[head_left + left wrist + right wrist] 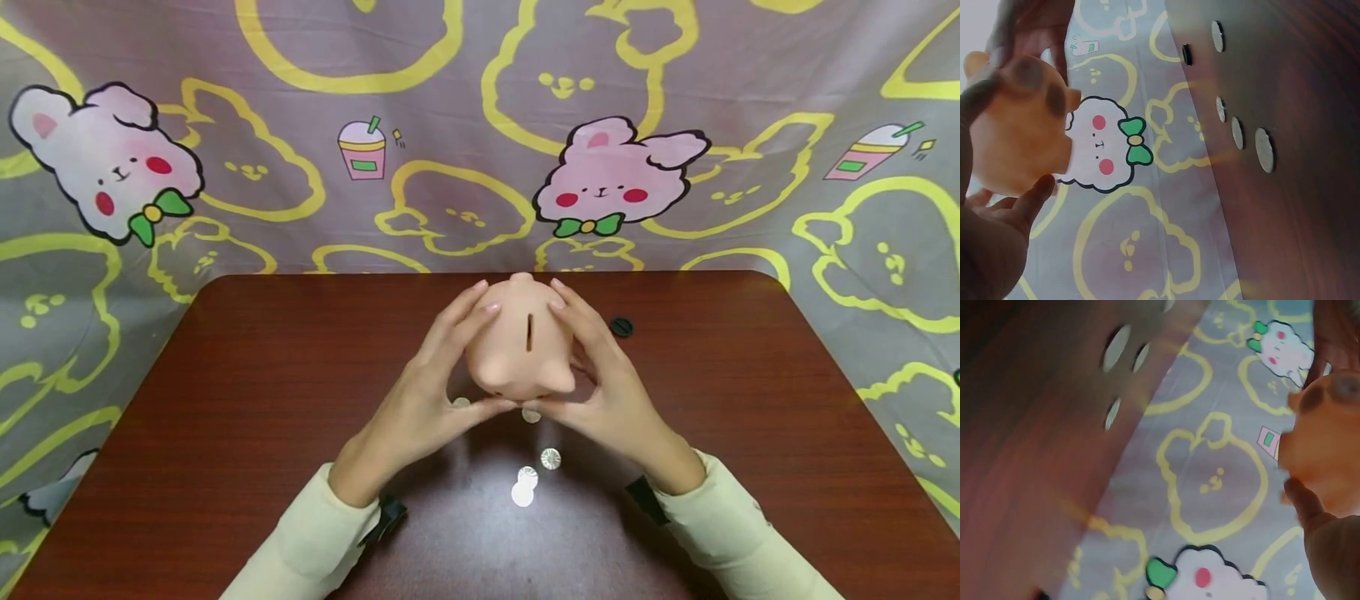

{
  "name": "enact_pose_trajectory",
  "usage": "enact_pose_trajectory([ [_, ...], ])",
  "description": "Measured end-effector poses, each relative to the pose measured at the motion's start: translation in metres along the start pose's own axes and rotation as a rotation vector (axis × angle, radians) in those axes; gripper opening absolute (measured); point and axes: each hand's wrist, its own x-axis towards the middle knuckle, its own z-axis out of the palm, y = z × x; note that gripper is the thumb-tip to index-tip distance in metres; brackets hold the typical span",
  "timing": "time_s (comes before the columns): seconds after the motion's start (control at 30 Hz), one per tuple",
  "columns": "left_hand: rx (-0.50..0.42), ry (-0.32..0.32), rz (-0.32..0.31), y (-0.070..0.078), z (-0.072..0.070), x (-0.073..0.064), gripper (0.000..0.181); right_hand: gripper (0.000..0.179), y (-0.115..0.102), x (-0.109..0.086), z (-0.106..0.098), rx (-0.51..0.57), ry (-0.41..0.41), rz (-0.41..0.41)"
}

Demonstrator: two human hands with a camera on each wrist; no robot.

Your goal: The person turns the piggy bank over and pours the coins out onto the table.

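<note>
A pinkish-orange piggy bank (517, 333) is held up above the table, its coin slot in view from the head. My left hand (423, 392) grips one side of it, fingers and thumb curved round the body. The opposite side is gripped by my right hand (611, 392). Both thumbs reach along the near, face end. In the left wrist view the piggy bank (1016, 137) hangs apart from the table, with a round hole in its underside. The right wrist view catches only part of the piggy bank (1325, 444). Several silver coins (551, 458) lie below on the table.
A black round plug (622, 326) lies on the dark brown wooden table (262, 375), beyond my right hand. Behind the table's back edge hangs a grey cloth (465, 108) with cartoon animals. Light glares on the tabletop near the coins.
</note>
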Motion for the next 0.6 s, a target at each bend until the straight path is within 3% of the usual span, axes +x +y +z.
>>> enact_pose_trajectory([
  [0.13,-0.032,-0.035,-0.106,0.0050,-0.0010,0.0024,0.093,0.101,-0.0043,-0.0006,-0.0026,0.189,0.049,0.299],
  [0.27,-0.094,-0.092,-0.235,0.0090,-0.0009,0.0051,0.081,0.072,-0.0045,0.0023,-0.0036,0.300,0.060,0.531],
  [0.37,-0.146,-0.117,-0.319,0.0107,0.0007,0.0073,0.073,0.052,-0.0035,0.0049,-0.0036,0.451,0.049,0.667],
  [0.47,-0.114,-0.129,-0.361,0.0108,0.0018,0.0086,0.067,0.050,-0.0029,0.0070,-0.0031,0.559,0.030,0.787],
  [0.6,-0.057,-0.152,-0.410,0.0103,0.0029,0.0090,0.064,0.058,-0.0022,0.0088,-0.0025,0.551,-0.025,0.881],
])
